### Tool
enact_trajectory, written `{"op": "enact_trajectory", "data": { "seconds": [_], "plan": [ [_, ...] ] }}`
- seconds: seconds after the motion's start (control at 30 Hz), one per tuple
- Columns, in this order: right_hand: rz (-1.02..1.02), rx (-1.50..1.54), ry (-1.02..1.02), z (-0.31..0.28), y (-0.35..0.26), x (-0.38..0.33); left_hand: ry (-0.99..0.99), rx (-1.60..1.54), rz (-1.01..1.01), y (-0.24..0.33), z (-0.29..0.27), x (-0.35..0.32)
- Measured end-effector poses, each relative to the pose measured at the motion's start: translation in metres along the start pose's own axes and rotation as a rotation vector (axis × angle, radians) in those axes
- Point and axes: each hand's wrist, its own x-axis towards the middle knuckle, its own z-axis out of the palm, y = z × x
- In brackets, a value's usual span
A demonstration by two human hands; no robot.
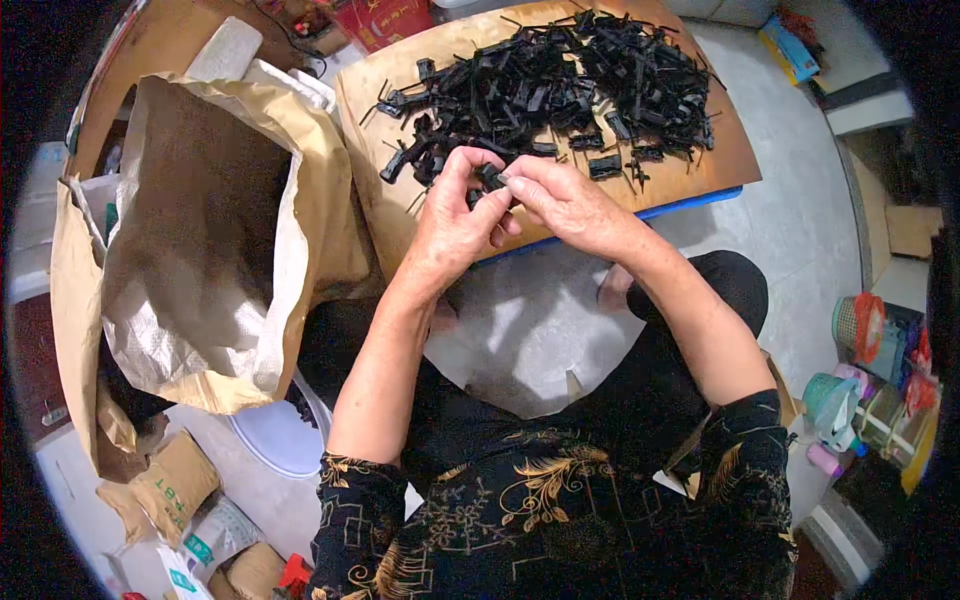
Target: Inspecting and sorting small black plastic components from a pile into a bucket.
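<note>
Between both hands, at the near edge of a wooden board, is a small black plastic part (490, 177). My left hand (462, 208) is closed around it with thumb and fingers. From the other side my right hand (560, 200) pinches the part's right end; the fingertips of the two hands nearly meet. Just beyond them a large heap of black plastic parts (540, 85) with thin sprue sticks spreads over the board (362, 75). A few loose black pieces (605, 166) lie at the heap's near side.
To the left stands a big open paper sack (322, 215) with a white woven lining. Below it are a white round lid or basin (275, 438) and filled brown bags (178, 482). A blue edge (690, 203) shows under the board. Baskets and bags (850, 400) sit at the far right.
</note>
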Motion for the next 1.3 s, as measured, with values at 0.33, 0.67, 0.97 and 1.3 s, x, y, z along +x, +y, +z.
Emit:
{"op": "enact_trajectory", "data": {
  "seconds": [0.33,0.67,0.97,1.3],
  "plan": [
    [-0.072,-0.194,0.169,0.012,0.011,0.014,0.215,0.304,0.138,-0.012,0.005,0.006],
    [0.189,-0.002,-0.129,-0.023,-0.027,0.011,0.311,0.453,0.323,0.015,-0.012,-0.046],
    [0.138,-0.807,0.321,-0.077,0.031,-0.039,0.719,0.724,0.063,-0.020,-0.105,-0.259],
    [0.201,-1.195,0.302,-0.067,0.058,-0.024,0.805,1.514,0.122,-0.081,-0.201,-0.314]
  ]
}}
